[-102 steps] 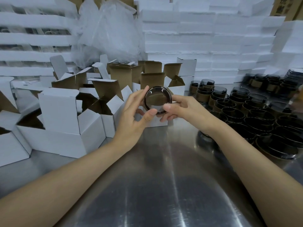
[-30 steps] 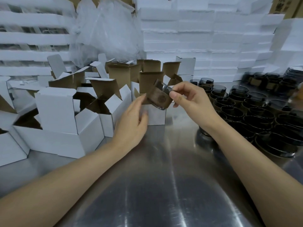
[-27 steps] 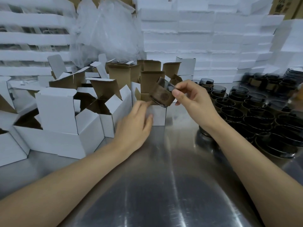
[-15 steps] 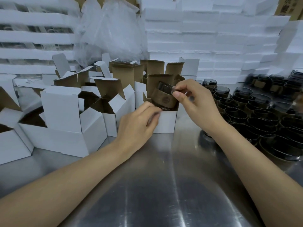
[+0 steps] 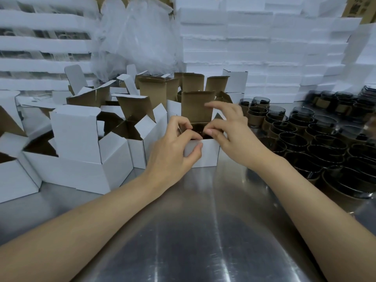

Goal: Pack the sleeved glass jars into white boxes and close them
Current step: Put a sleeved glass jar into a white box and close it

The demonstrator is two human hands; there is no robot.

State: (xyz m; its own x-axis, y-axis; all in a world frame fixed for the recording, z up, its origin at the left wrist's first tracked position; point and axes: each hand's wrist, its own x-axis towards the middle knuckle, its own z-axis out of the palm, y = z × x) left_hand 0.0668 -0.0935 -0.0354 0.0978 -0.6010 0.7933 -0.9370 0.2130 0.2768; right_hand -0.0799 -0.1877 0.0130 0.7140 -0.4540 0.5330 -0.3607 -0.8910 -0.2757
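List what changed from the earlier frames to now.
The right hand lowered the sleeved jar into the open white box and let go; it now touches the box's flaps. The left hand moved up and grips the box's front rim. The lid flap stays upright; the other boxes and loose jars stayed put.
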